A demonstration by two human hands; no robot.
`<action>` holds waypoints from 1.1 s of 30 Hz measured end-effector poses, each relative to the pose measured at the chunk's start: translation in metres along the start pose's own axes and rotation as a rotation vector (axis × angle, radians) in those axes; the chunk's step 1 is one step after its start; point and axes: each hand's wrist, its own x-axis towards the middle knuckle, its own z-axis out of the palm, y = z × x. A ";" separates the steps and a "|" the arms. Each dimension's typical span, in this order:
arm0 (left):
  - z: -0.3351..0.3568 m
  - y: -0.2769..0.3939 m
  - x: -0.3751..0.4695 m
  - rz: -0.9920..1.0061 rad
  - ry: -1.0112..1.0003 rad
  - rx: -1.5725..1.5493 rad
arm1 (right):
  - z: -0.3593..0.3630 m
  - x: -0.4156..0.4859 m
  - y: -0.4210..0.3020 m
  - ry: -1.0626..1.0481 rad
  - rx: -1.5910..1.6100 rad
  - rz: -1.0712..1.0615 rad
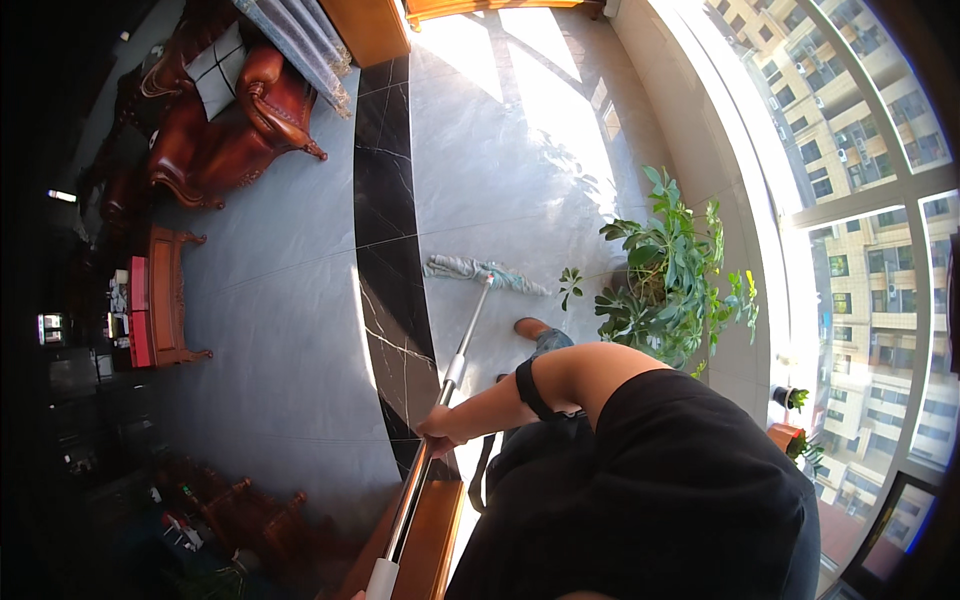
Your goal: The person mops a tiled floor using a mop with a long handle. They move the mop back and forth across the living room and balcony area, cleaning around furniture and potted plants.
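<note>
My right hand (pixel 440 430) is closed around the metal pole of a mop (pixel 420 474), its arm reaching across from the right of the view. At the bottom edge only a sliver of my left hand (pixel 359 595) shows, against the pole's white end grip (pixel 382 580); the rest is cut off. The pole slants up to a wide mop head of grey-green cloth (pixel 457 268), which lies flat on the grey tiled floor (pixel 300 330). One end of the cloth is by the black marble strip (pixel 386 187). My foot (pixel 530 327) is just below the mop head.
A leafy potted plant (pixel 664 262) stands right of the mop head, beneath the window (pixel 855 217). Leftward are a red-brown leather armchair (pixel 217 150) and a carved wooden cabinet (pixel 169 296). A wooden furniture edge (pixel 435 525) lies beside the pole. Curtains (pixel 304 49) hang above.
</note>
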 end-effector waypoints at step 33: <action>0.216 0.267 0.265 0.382 -0.534 -0.395 | -0.371 -0.006 -0.219 1.216 -0.747 -0.172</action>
